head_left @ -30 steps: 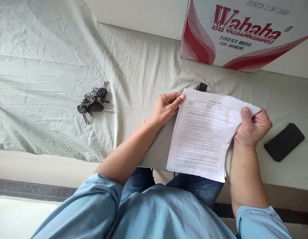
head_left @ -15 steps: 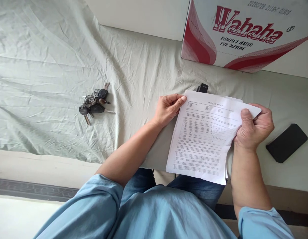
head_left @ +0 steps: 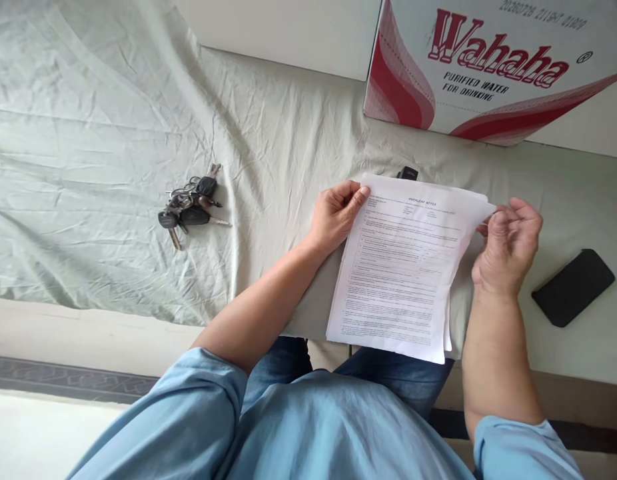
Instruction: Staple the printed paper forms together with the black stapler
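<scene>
Several printed sheets of paper (head_left: 393, 273), the top one headed "OVERLEAF NOTES", are held over the table's front edge. My left hand (head_left: 338, 213) grips their upper left corner, thumb on top and fingers behind. At the upper right corner is my right hand (head_left: 508, 247), its thumb and forefinger closed loosely at the paper's edge while the other fingers curl away. The lower right edges of the sheets are slightly offset. Just beyond the top edge, a small black object (head_left: 408, 173) is partly hidden by the paper.
A bunch of keys (head_left: 191, 203) lies on the pale green tablecloth (head_left: 113, 133) to the left. To the right rests a black phone-like slab (head_left: 573, 288). A Wahaha water carton (head_left: 488, 113) stands at the back right, beside a white box-like surface (head_left: 288, 33).
The sheets have shifted slightly left and up. My right hand has loosened from a firm thumb grip to a lighter hold at the corner, which has flattened. My left hand keeps its grip.
</scene>
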`<action>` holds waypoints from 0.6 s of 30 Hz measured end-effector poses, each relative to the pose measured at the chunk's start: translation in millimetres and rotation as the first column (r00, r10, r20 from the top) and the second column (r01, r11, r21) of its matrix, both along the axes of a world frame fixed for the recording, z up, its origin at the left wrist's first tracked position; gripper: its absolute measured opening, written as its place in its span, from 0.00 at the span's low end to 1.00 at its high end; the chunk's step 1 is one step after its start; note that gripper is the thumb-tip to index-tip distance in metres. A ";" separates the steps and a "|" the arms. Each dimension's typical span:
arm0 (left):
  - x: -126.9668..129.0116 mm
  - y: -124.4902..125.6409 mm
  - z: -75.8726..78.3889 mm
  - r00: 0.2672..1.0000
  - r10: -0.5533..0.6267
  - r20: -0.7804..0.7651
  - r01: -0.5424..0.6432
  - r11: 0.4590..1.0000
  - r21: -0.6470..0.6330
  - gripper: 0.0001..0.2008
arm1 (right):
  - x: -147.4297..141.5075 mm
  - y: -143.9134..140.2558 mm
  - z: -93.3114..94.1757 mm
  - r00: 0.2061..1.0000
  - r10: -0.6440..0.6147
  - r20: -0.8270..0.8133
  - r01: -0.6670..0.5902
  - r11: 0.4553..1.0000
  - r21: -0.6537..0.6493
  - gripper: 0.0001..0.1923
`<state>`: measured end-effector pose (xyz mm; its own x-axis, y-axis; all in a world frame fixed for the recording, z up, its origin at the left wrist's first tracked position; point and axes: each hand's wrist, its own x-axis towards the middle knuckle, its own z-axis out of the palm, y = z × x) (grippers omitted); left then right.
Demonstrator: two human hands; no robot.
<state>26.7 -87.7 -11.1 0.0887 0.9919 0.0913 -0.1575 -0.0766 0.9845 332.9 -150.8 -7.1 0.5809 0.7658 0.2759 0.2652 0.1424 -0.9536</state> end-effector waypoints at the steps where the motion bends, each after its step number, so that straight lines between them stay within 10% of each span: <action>1: -0.2 0.8 -0.7 1.000 0.022 -0.006 -0.022 1.000 -0.002 0.35 | 4.3 -0.4 -1.3 0.997 0.030 -0.065 -0.034 0.997 -0.065 0.44; 12: 2.5 13.8 -14.3 0.970 0.210 0.119 -0.200 0.976 -0.087 0.36 | 9.0 -106.2 26.9 0.877 0.306 -0.370 -0.476 0.652 -0.590 0.42; 18: -1.4 21.4 -9.7 0.950 0.116 0.288 -0.081 0.988 -0.131 0.37 | -16.0 -153.4 28.9 0.977 0.113 -0.182 -0.189 0.858 -0.479 0.25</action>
<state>25.2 -66.3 -20.8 -0.0236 0.9996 -0.0177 -0.4391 0.0056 0.8984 316.9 -304.3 21.8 0.4512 0.8608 -0.2354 0.1347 -0.3265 -0.9356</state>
